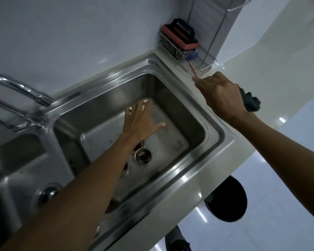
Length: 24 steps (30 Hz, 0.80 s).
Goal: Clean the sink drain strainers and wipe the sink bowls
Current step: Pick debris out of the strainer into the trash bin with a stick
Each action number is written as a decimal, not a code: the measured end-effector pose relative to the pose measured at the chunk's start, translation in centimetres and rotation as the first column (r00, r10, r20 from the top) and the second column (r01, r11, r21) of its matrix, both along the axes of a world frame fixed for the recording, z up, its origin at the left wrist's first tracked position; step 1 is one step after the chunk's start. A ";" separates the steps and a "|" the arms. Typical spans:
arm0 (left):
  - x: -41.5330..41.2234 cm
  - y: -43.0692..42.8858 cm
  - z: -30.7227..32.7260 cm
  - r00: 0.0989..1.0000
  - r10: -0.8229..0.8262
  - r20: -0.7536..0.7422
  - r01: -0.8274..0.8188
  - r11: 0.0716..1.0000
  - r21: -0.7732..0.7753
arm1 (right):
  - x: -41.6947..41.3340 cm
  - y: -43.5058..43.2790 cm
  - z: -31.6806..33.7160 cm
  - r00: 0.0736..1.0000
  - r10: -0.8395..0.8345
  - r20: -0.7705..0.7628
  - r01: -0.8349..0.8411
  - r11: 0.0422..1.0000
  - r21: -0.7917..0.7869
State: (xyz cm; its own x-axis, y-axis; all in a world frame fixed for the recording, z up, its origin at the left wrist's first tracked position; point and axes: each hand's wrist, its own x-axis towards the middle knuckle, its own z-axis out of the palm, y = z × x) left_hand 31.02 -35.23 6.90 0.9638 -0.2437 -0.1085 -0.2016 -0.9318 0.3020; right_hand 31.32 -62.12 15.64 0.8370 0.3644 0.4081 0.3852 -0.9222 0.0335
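A stainless steel double sink (172, 180) sat in a pale tabletop (257, 73) against a white tiled wall (80, 33). The left hand (141, 120), grip spread apart, hovered over the right bowl, whose round metal drain strainer (143, 156) lay beside its drain. The right hand (221, 95), at right of frame, had its grip clamped on a thin red-handled brush (192, 69) near a wire rack (198, 57). Glossy white floor (279, 196) showed at lower right.

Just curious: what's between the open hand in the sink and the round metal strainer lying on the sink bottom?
Head view: only bare wet steel of the right sink bowl lies between the left hand and the round metal strainer; the forearm hides part of it.
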 end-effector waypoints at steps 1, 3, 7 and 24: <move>-1.1 1.8 -0.4 0.999 0.034 -0.039 -0.034 0.999 -0.010 | -1.3 1.7 -0.4 0.999 0.038 -0.028 -0.038 0.999 0.026; -3.4 5.5 -1.6 0.992 0.081 -0.098 -0.082 0.997 -0.008 | -3.8 5.4 -1.6 0.984 0.110 -0.138 -0.103 0.993 0.060; -7.6 11.5 -4.8 0.968 0.138 -0.210 -0.133 0.990 0.039 | -7.8 13.3 -5.4 0.914 0.185 -0.361 -0.160 0.982 0.100; -11.8 11.0 -12.6 0.843 0.297 -0.449 -0.224 0.952 0.210 | -9.1 17.0 -12.2 0.765 0.343 -0.545 -0.012 0.853 0.521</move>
State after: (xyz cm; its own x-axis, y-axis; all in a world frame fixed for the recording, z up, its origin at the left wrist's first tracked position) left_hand 19.23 -24.24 -5.74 0.8136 0.0631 -0.5780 0.1866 -0.9699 0.1567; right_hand 22.22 -45.14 3.42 0.8990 0.4379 0.0022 0.3270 -0.6680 -0.6685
